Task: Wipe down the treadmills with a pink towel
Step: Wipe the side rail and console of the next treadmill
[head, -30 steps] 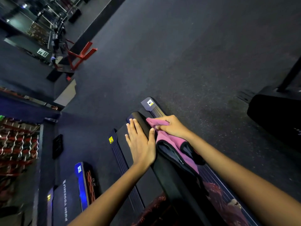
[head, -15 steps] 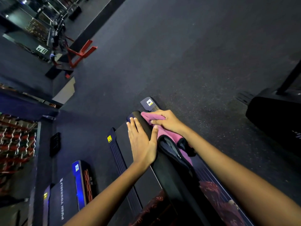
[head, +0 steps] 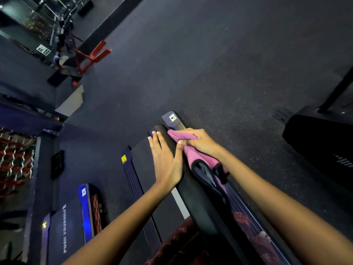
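Left hand [head: 165,163] lies flat on the black handrail [head: 198,203] of the treadmill [head: 145,157], fingers straight and close together, thumb spread off to the side against the rail — palm down, gripping nothing. Right hand [head: 198,143] sits just beside it, fingers curled over the pink towel [head: 188,150] and pressing it onto the rail near its far end. The two hands nearly touch, the left thumb right up against the towel's edge.

The towel runs from under the right hand's knuckles back along the rail toward the wrist, a bunched length of pink. A dark loop of something — strap or fabric, hard to say which — lies over its near part, and how much towel hangs down the far side of the rail is hidden.

Below the rail, the treadmill's dark deck and a ribbed side rail with a yellow sticker [head: 124,159] show on the left; a second side rail with a white sticker [head: 172,118] peeks out past the rail's tip. Both forearms are cut off by the bottom edge. Patterned reddish clothing [head: 248,226] shows dimly underneath. Left of all this, another machine [head: 72,222] glows blue, its lettering mirrored. A red frame [head: 91,54] stands far across the dark floor, and a black bulk [head: 321,142] on the right is too dim to identify
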Tool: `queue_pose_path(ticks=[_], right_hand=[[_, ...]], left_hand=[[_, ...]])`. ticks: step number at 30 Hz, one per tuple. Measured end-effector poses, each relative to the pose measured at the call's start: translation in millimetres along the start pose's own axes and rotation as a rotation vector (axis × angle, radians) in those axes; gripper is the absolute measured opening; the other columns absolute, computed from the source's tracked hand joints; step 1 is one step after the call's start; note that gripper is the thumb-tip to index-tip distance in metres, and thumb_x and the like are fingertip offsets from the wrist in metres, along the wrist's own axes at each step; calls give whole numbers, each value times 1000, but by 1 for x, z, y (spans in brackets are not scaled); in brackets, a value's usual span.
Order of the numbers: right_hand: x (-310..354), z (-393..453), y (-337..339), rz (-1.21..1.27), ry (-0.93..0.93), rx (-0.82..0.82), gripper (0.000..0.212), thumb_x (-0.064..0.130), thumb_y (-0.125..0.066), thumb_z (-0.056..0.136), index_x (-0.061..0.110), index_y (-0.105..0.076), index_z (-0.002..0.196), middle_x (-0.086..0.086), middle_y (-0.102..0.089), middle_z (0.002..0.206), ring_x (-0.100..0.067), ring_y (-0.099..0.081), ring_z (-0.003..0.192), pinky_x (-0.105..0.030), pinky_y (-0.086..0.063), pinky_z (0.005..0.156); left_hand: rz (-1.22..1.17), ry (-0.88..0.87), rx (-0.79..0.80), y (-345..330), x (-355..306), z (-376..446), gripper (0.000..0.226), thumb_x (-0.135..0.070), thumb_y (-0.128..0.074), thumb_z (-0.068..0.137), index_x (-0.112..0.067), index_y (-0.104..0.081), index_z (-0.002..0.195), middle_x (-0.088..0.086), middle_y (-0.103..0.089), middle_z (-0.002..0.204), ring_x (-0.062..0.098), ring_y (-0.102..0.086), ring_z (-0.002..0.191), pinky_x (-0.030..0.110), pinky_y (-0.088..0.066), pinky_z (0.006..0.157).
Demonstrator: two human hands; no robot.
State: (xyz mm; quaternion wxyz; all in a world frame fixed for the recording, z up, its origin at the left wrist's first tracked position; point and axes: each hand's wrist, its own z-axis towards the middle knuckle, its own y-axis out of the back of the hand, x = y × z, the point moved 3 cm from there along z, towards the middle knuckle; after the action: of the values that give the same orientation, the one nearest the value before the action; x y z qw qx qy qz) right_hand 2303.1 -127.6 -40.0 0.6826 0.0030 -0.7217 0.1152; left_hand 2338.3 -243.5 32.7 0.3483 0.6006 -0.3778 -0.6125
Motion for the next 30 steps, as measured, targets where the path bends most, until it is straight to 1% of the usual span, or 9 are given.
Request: queue_pose_path(ticks=[3, 6, 9, 13, 18, 20, 23, 27, 30], right_hand=[[-18, -20, 5, 19, -67, 23, 43, -5, -64, 81, 5, -60, 122, -5, -63, 115, -2, -58, 99, -12, -39, 92], [-21, -26, 4, -15, -91, -73, 42, -5, -66, 79, -1, -59, 121, -9, -63, 112, 13, -57, 81, -3, -39, 80], [-9, -32, -1, -44, -35, -82, 42, -7, -65, 80, 1, -59, 121, -4, -62, 109, 13, -56, 85, -4, -39, 83], [-6, -67, 4, 3, -25, 15, 42, -6, -64, 81, 3, -58, 122, -2, -62, 113, 6, -58, 98, -10, -39, 89], [-13, -86, 6, -23, -69, -32, 40, -3, -67, 79, 13, -62, 115, 2, -66, 105, -2, -61, 94, -20, -42, 91], [-6, -84, 2, -71, -27, -47, 42, -3, -67, 80, 11, -60, 118, -4, -65, 108, -6, -59, 98, -17, -41, 93], [3, -99, 1, -58, 6, -23, 40, -4, -66, 80, 4, -60, 118, -5, -61, 110, -1, -57, 98, -12, -39, 91], [4, -127, 10, -68, -31, 65, 33, -7, -65, 79, -6, -64, 112, -6, -60, 110, -2, -57, 98, -12, -39, 89], [17, -118, 7, -174, 12, 25, 27, -9, -65, 78, -4, -69, 104, -3, -61, 105, 0, -58, 93, -10, -38, 88]], left_hand=[[-25, 2, 2, -1, 1, 1, 68, -37, -36, 99, -7, 0, 149, 1, 8, 158, 13, 15, 144, 22, 8, 112], [-54, -4, -1, -1, 2, 1, 65, -34, -34, 100, -7, -1, 149, 0, 8, 158, 12, 16, 143, 17, 9, 108], [-68, -4, -2, -1, 4, 1, 64, -34, -33, 101, -7, -1, 149, 0, 8, 158, 11, 15, 143, 16, 9, 107], [-75, -4, -1, 0, 4, 2, 63, -34, -31, 101, -5, -2, 149, 2, 7, 158, 14, 14, 144, 22, 7, 112], [-75, -6, 3, 0, 5, 2, 63, -34, -30, 101, -4, -2, 149, 4, 6, 158, 16, 14, 144, 27, 5, 115], [-61, -4, 2, 0, 5, 3, 62, -33, -30, 101, -2, -3, 148, 6, 5, 158, 17, 13, 144, 28, 5, 116], [-61, -5, 3, 0, 5, 3, 61, -32, -29, 102, -1, -3, 148, 7, 4, 158, 18, 13, 144, 28, 5, 115], [-71, -6, 1, 1, 4, 2, 60, -30, -29, 102, -1, -4, 148, 7, 4, 158, 18, 13, 144, 28, 4, 116], [-57, -2, -1, 0, 4, 3, 59, -29, -29, 102, 1, -5, 148, 9, 3, 158, 21, 12, 145, 28, 5, 115]])
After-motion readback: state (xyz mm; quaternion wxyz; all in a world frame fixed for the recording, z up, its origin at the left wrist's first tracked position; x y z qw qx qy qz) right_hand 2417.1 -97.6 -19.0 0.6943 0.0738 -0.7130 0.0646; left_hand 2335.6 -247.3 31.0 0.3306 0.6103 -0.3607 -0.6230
